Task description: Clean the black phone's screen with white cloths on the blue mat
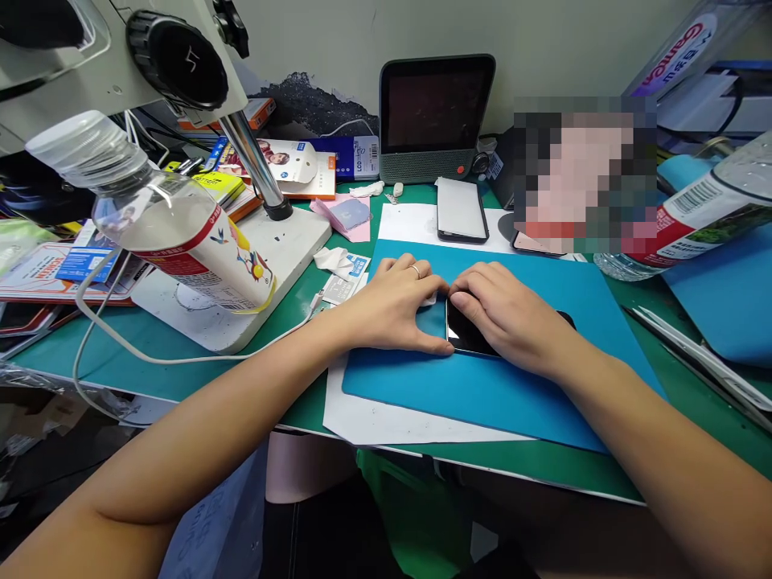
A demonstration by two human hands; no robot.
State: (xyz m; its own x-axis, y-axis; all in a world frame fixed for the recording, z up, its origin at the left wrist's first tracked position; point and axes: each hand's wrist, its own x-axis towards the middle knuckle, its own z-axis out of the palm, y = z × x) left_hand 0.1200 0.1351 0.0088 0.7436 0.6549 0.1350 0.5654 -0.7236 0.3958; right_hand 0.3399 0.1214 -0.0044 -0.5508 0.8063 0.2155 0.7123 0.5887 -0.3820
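While the left hand [395, 305] pinches the left end of the phone [467, 331] between thumb and fingers, the right hand [510, 318] lies loosely spread across its screen, on the blue mat [482, 394]

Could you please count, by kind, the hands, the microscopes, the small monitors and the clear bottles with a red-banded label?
Hands: 2, left hand and right hand, both touching the black phone
Microscopes: 1
Small monitors: 1
Red-banded clear bottles: 2
Total: 6
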